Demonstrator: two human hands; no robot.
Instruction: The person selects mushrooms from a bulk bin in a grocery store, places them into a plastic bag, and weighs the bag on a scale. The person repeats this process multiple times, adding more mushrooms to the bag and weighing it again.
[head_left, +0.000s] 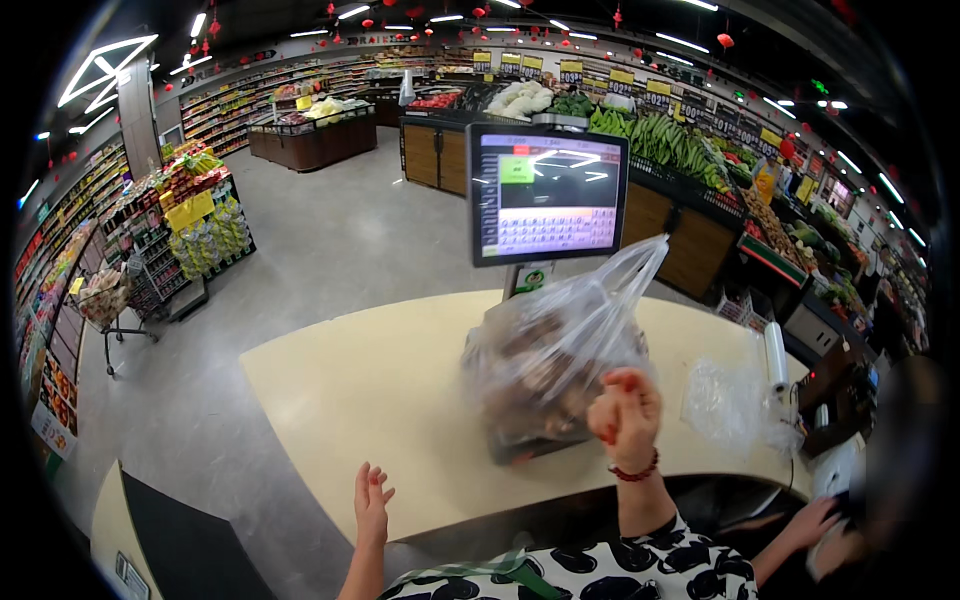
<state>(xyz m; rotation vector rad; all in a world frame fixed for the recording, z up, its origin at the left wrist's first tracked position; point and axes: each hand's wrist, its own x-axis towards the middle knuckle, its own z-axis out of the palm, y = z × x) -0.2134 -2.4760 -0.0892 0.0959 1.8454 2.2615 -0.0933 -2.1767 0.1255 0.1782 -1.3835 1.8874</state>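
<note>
A clear plastic bag full of brown, lumpy produce sits on a weighing scale on the cream counter. Its twisted top stands up to the right, in front of the scale's touchscreen. My right hand, with a red bead bracelet at the wrist, is raised at the bag's near right side. Its fingers are curled and blurred; whether they grip any plastic is unclear. Over the counter's front left edge, my left hand has its fingers apart and holds nothing.
Crumpled clear plastic bags and a plastic roll lie at the counter's right. Another person's hand shows at lower right. Vegetable stands rise behind; a shopping cart stands at far left.
</note>
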